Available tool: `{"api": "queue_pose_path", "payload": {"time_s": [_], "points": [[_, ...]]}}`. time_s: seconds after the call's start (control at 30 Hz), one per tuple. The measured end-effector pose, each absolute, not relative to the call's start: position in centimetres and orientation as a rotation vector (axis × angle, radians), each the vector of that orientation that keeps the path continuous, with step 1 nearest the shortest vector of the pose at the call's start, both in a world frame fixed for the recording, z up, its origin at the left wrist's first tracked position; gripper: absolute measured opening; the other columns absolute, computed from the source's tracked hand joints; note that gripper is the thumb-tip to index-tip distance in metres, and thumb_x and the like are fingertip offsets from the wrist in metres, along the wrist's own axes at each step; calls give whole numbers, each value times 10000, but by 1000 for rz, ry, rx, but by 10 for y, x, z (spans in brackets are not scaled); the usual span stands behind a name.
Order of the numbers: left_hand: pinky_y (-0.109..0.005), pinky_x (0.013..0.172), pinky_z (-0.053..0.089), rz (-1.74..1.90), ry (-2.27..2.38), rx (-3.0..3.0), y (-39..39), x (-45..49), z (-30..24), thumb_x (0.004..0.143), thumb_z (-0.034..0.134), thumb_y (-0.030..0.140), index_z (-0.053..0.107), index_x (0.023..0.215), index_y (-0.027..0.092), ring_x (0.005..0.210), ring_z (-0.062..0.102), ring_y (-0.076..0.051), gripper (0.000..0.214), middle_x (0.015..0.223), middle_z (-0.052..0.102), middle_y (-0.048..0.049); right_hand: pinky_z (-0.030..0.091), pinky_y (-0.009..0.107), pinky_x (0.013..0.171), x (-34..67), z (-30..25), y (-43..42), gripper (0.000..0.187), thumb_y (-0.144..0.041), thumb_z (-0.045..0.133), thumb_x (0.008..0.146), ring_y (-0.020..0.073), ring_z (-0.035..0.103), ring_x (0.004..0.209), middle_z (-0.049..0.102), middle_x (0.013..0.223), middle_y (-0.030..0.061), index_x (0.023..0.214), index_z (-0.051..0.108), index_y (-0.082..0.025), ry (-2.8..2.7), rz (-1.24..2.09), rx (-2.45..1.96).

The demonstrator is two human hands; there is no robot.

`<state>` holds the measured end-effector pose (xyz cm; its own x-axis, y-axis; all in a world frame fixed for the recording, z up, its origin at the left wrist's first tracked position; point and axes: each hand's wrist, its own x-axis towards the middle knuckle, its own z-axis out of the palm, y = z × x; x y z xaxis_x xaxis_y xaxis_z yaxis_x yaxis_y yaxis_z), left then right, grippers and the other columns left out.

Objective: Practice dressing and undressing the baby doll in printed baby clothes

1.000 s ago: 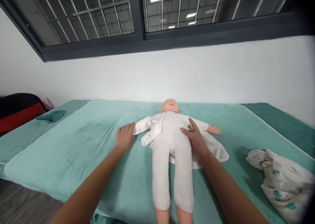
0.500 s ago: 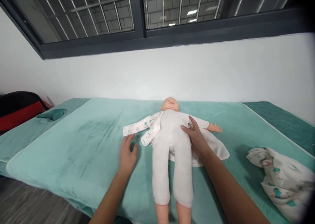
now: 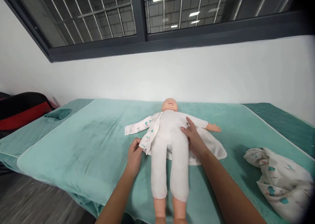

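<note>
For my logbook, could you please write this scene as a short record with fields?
Doll: on its back on green cover, head toward wall
Printed top: sleeve over the doll's picture-left arm; front open
Left hand: at the top's loose front edge, apparently pinching it
Right hand: open, fingers against the doll's torso
Bundled printed cloth: on the cover, picture right

Spread with green cloth (image 3: 73, 148) beneath the hands (image 3: 134, 158); backed, beyond them, by white wall (image 3: 209, 71) and dark-framed, barred window (image 3: 157, 19); edged, to their near left, by grey floor (image 3: 36, 197).
</note>
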<state>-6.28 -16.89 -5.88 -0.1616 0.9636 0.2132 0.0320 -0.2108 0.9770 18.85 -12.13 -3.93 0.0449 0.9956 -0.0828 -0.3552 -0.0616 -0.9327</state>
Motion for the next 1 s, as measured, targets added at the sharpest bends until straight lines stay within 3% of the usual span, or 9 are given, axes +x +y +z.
{"api": "queue_pose_path", "payload": {"time_s": [0.13, 0.27, 0.37, 0.43, 0.53, 0.67, 0.8, 0.9, 1.0], "points": [[-219, 584, 352, 1474, 1094, 1131, -194, -66, -69, 790, 631, 228, 401, 685, 197, 584, 450, -105, 255, 602, 478, 57, 465, 389, 1034, 189, -42, -120, 925, -422, 755, 721, 241, 457, 1324, 310, 1534, 44, 1483, 230, -405, -869, 1379, -988], [-270, 668, 430, 1427, 1172, 1219, -210, -62, -68, 884, 556, 326, 478, 735, 200, 642, 545, -142, 210, 647, 570, 25, 492, 400, 1002, 193, -50, -116, 887, -441, 742, 722, 251, 513, 1262, 398, 1475, 55, 1474, 276, -382, -941, 1313, -1036], [-290, 802, 456, 1575, 1394, 1330, -210, -57, -62, 892, 558, 385, 579, 980, 222, 890, 588, -170, 187, 943, 626, -19, 511, 390, 975, 196, -57, -112, 832, -457, 719, 726, 254, 551, 1209, 497, 1393, 45, 1458, 332, -373, -1024, 1229, -1066], [-337, 945, 434, 1531, 1479, 1538, -208, -54, -60, 863, 606, 385, 559, 1173, 259, 1116, 535, -211, 338, 1193, 567, -48, 499, 390, 987, 196, -58, -110, 813, -480, 702, 737, 255, 550, 1207, 510, 1381, 44, 1456, 342, -366, -1071, 1183, -1097], [-403, 1068, 370, 1344, 1515, 1892, -207, -52, -60, 864, 613, 357, 532, 1269, 280, 1242, 459, -236, 420, 1303, 492, -67, 438, 416, 1048, 199, -53, -107, 825, -533, 673, 760, 263, 509, 1253, 461, 1431, 67, 1474, 311, -336, -1133, 1159, -1200], [-435, 1074, 373, 1293, 1641, 2132, -207, -48, -58, 892, 577, 324, 548, 1236, 271, 1263, 442, -241, 349, 1347, 469, -73, 397, 448, 1075, 217, -42, -102, 841, -551, 667, 776, 270, 487, 1280, 443, 1455, 89, 1491, 279, -336, -1305, 1233, -1227], [-437, 1041, 393, 1221, 1721, 2273, -200, -39, -49, 917, 537, 313, 590, 1130, 241, 1238, 462, -238, 231, 1285, 548, -65, 494, 421, 971, 241, -39, -100, 748, -497, 686, 778, 243, 586, 1159, 586, 1304, 84, 1441, 380, -336, -1407, 1366, -1114], [-432, 929, 429, 1089, 1831, 2317, -192, -34, -35, 938, 492, 304, 614, 976, 214, 1066, 551, -232, 156, 1080, 638, -53, 555, 378, 832, 254, -39, -99, 539, -479, 659, 789, 217, 660, 955, 686, 1072, 73, 1265, 564, -245, -1386, 1284, -1150], [-402, 830, 431, 988, 1887, 2301, -186, -26, -15, 960, 423, 280, 589, 879, 204, 918, 575, -217, 199, 931, 650, -36, 543, 360, 763, 271, -38, -98, 337, -451, 613, 796, 213, 666, 846, 707, 946, 68, 1014, 664, -198, -1282, 908, -1346]]}}
